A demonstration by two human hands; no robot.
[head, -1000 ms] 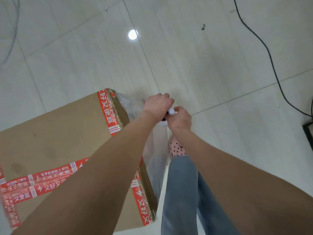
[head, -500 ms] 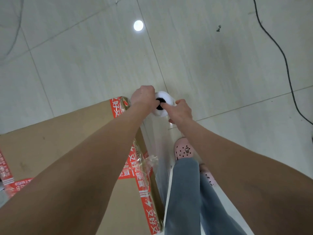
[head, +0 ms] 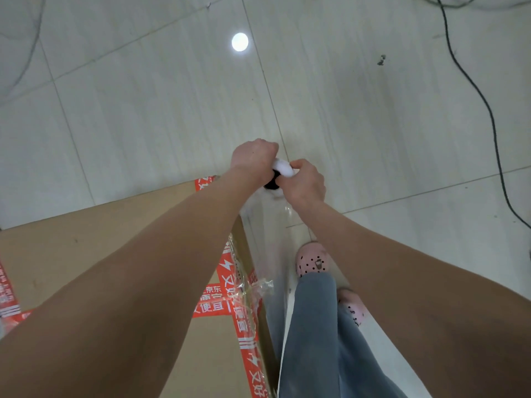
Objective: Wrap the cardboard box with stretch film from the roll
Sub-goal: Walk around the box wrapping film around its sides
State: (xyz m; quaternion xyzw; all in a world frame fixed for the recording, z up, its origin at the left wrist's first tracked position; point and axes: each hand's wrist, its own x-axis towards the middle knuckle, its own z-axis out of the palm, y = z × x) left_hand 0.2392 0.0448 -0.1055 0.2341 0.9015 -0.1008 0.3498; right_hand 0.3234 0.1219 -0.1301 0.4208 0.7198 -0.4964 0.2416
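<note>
Gripping the roll (head: 283, 168) upright with both: left hand (head: 253, 158) curled round its far side, right hand (head: 306, 183) curled over its near side and top. Holding it just past the far right corner of the cardboard box (head: 115, 239) set on the floor (head: 143, 110), with a clear sheet of film (head: 267, 239) running down the box's right side, near the pink shoe (head: 311, 261).

Likely to go wrong in a few ways from here. Could slacken and wrinkle the sheet if tension drops while rounding the corner; already bunched into a small clump (head: 260, 285) on the red tape (head: 227, 271). Could snag or tear the film on the corner if pulled too hard. Could catch a foot in the hanging sheet, or on the black cable (head: 490, 110), when stepping round.

Against half a second ago: much the same spot beside the corner, but with the right hand's fingers closed further over the roll's top, hiding more of its dark core. Against a second ago: hands apart rather than overlapping, the clump newly in view.
</note>
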